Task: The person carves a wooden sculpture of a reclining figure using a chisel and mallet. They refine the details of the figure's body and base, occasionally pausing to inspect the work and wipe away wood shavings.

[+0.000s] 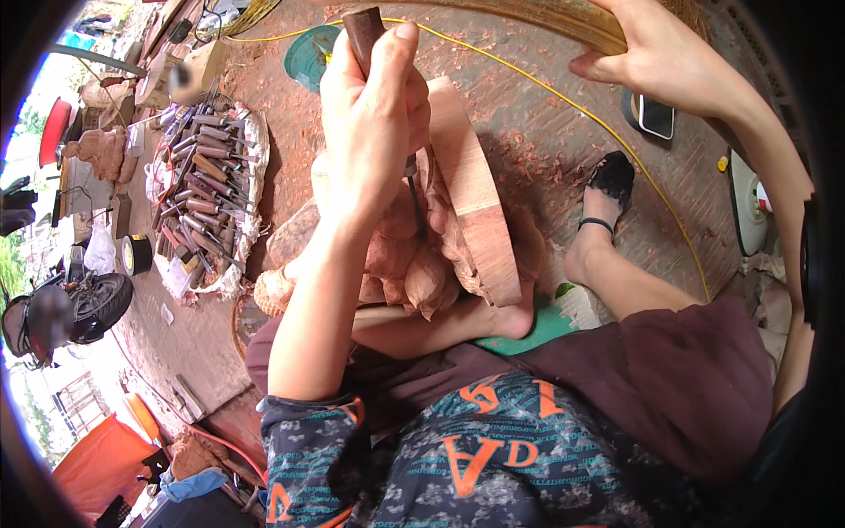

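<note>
— Two hands, far apart? Which on the tool?

— Left hand [370, 114], wrapped tight round a dark wooden chisel handle [361, 35]; handle top pointing to twelve o'clock, thin steel shaft [413, 195] running down toward six, into the carving.

— And the carving?

— Reddish wood carving [440, 238], directly below that fist, at six o'clock from it, touching the blade end as far as can be told; tip hidden among the lumpy carved forms. Flat sawn slab edge leaning from twelve to about five o'clock, braced against a bare foot [502, 317].

— Right hand?

— Right hand [656, 57], well off at two o'clock from the carving, fingers curled over a long curved bamboo-coloured pole [563, 26]. Clearly the farther one; left much nearer.

— Underfoot?

— No worktop; bare ground [546, 150] strewn with red wood shavings, yellow cord [616, 141] crossing it.

— Round about?

— At nine o'clock, a spread of many chisels [207, 194] on a cloth; beyond, a roll of black tape [136, 255]. At two o'clock, a phone [656, 116] lying flat. Black sandal [609, 180] on the other foot at three.
</note>
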Demonstrator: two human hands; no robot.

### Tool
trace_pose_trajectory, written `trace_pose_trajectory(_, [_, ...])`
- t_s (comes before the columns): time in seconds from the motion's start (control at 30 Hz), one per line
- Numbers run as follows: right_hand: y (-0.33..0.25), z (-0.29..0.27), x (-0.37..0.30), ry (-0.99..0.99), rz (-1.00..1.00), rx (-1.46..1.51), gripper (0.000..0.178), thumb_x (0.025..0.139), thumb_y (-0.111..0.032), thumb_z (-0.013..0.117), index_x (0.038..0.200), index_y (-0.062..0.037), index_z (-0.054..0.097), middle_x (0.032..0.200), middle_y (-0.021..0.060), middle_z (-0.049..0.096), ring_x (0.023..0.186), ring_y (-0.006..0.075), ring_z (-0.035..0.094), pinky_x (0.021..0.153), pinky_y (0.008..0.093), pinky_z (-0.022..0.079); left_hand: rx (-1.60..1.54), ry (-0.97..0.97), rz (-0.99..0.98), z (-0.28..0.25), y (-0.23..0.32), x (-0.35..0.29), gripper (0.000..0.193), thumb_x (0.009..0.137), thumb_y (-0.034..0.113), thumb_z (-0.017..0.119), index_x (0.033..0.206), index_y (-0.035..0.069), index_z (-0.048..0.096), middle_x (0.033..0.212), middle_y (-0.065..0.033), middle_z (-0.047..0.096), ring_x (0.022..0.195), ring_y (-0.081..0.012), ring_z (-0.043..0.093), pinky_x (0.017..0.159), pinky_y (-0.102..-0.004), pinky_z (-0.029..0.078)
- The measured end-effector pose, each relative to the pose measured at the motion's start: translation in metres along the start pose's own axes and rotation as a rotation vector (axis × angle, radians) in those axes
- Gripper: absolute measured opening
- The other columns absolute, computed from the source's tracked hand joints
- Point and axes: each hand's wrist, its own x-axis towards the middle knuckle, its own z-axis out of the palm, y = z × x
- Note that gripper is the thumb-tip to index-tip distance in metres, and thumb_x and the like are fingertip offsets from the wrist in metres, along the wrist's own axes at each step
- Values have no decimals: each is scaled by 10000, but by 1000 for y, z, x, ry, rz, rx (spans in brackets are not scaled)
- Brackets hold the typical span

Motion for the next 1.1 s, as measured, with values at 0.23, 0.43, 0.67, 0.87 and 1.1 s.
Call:
trace_pose_trajectory(0.23, [0, 6, -24, 35, -284, 120, 586, 826, -39, 675, 1367, 9, 454, 1240, 196, 614, 1157, 262, 592, 1002, 381, 469, 154, 63, 263, 14, 27, -36, 199, 1022, 308, 543, 1010, 109, 542, 644, 44, 397, 473, -23, 302, 381, -195, 218])
trace_pose_trajectory(0.43, [6, 30, -51, 177, -255, 406, 570, 840, -31, 688, 1365, 4, 468, 1190, 131, 635, 1114, 194, 606, 969, 332, 477, -68, -144, 544, -9, 60, -71, 400, 1002, 372, 458, 1196, 31, 535, 728, -33, 413, 522, -90, 342, 406, -223, 281])
trace_pose_trajectory(0.67, [2, 60, -76, 379, -467, 458, 508, 794, 50, 663, 1290, 21, 556, 1168, 165, 671, 1061, 254, 666, 897, 315, 512, -47, -117, 650, -10, 21, -95, 365, 951, 356, 537, 1049, 5, 507, 799, -75, 426, 603, -142, 392, 472, -266, 337])
trace_pose_trajectory(0.87, [-9, 49, -72, 559, -741, 364, 512, 785, -137, 764, 1235, 42, 598, 1088, 176, 703, 753, 220, 676, 672, 297, 546, -1, 43, 655, -13, -5, -115, 403, 963, 372, 513, 1120, 3, 477, 921, -106, 435, 724, -188, 429, 575, -319, 374])
trace_pose_trajectory(1.1, [-10, 63, -67, 675, -797, 491, 412, 796, -166, 735, 1165, -1, 660, 959, 82, 723, 598, 137, 589, 575, 262, 511, 8, 128, 655, -19, -32, -135, 453, 978, 391, 484, 1203, 0, 442, 1063, -143, 444, 865, -242, 471, 695, -381, 418])
